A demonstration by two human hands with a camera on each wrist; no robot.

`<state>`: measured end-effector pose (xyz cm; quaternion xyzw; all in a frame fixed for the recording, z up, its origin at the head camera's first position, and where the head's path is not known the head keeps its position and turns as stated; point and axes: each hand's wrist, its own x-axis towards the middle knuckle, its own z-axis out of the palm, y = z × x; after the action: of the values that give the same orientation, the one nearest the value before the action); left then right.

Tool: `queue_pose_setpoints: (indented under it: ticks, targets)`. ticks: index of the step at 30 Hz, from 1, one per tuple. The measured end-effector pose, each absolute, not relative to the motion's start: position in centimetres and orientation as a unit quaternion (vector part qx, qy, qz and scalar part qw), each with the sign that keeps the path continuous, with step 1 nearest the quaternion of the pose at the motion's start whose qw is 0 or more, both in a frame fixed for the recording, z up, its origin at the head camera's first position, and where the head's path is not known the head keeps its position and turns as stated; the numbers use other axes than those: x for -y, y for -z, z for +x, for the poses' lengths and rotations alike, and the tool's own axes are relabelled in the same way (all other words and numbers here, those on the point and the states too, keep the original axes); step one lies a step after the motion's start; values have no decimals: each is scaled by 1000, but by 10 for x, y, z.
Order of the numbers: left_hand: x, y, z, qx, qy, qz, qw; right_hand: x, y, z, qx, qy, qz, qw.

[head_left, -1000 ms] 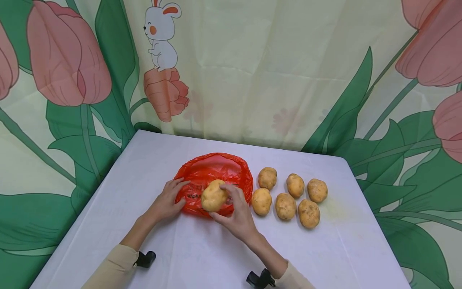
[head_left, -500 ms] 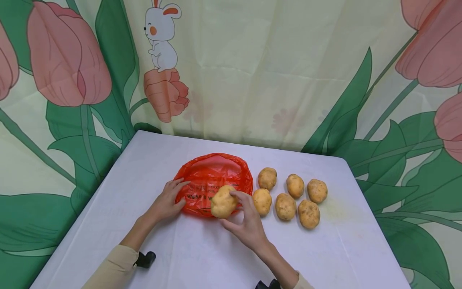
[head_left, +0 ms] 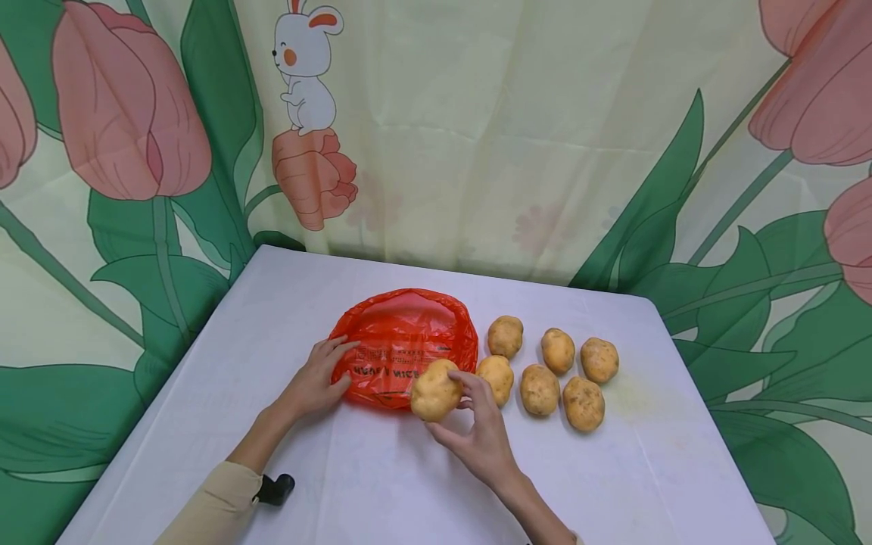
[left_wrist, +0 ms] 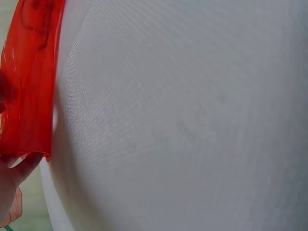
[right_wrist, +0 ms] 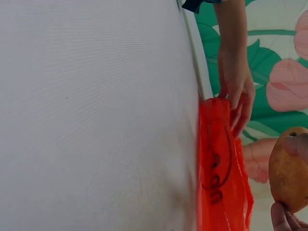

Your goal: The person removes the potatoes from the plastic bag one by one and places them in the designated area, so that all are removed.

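Observation:
My right hand (head_left: 480, 435) pinches a pale yellow potato (head_left: 434, 391) between thumb and fingers, above the near right edge of the red plastic bag (head_left: 402, 344). In the right wrist view this potato (right_wrist: 288, 171) is partly cut off by the frame edge. The bag stands on the table with its mouth wide and dark print showing inside. At its left side my left hand (head_left: 316, 382) touches the rim, thumb and fingers spread apart. The left wrist view shows the fingers (left_wrist: 28, 166) at the bag's edge; part of that hand lies outside the frame.
Several potatoes (head_left: 540, 390) lie in a loose group on the white-covered table (head_left: 381, 484), right of the bag. The nearest potato (head_left: 496, 378) sits beside my right hand. Behind the table hangs a printed curtain (head_left: 463, 151) with tulips and a rabbit.
My right hand has moved right and toward me with the potato, from over the bag's middle to its near right edge. My left hand stays in place at the rim.

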<state>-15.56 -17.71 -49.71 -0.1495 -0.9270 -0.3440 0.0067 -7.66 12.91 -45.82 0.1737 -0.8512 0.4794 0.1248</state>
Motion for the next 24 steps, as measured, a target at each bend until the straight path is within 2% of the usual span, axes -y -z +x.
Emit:
queue_pose_setpoints:
  ticks: [24]
  targets:
    - [176, 500, -156, 927, 342, -152, 15, -163, 475, -68, 856, -487, 101, 143]
